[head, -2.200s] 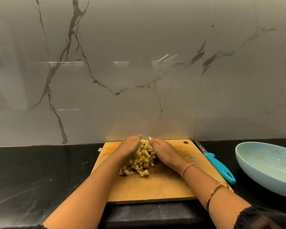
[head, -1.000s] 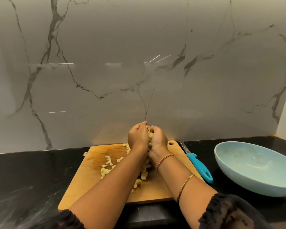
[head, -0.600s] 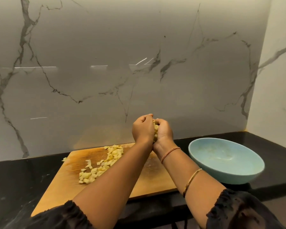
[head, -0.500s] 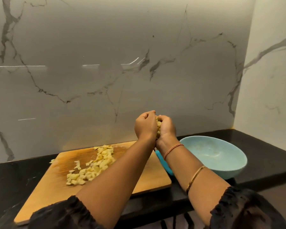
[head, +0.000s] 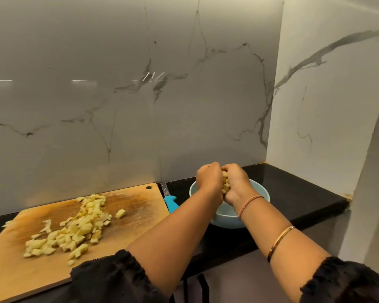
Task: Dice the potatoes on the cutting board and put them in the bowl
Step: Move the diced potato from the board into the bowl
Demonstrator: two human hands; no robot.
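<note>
Black stone countertop (head: 298, 193), mid-right: my left hand (head: 209, 182) and right hand (head: 237, 184), cupped round pale-yellow potato dice (head: 225, 186), now reach the round light-blue bowl (head: 225, 221); release next.

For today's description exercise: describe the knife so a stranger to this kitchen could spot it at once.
Find the wooden cutting board on the black counter. Between its right edge and the pale blue bowl lies the knife. Its handle is a brighter blue than the bowl.

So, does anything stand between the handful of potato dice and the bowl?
Nothing visible does. The left hand and right hand cup the potato dice over the blue bowl; the knife lies beside it, toward the cutting board, out of the drop path.
</note>
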